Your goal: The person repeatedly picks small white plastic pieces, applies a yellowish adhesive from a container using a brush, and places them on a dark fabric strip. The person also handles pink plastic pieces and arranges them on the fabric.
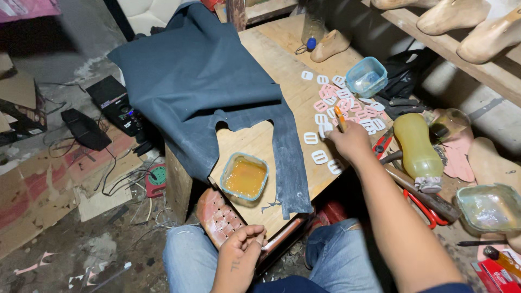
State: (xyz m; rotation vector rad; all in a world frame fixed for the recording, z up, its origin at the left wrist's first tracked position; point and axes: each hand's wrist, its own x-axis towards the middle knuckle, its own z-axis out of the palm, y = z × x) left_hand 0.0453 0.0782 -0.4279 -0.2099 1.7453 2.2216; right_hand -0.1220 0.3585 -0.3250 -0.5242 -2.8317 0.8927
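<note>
My right hand [351, 142] reaches over the wooden table [282, 54] and grips a small orange-handled tool [340, 118], its tip among several white and pink buckle-shaped pieces [319, 157]. My left hand [242, 242] rests low by my knee, fingers curled around the edge of a reddish perforated piece [218, 217]. A square plastic tub of amber glue [245, 176] sits on the table near its front edge. A large sheet of dark blue leather [201, 76] with cut-outs drapes over the table's left side.
A yellow bottle [418, 146] lies on its side to the right, near an empty blue tub [366, 76] and a clear tub [489, 206]. Wooden shoe lasts [453, 15] line a shelf. A speaker [116, 104], cables and cardboard litter the floor.
</note>
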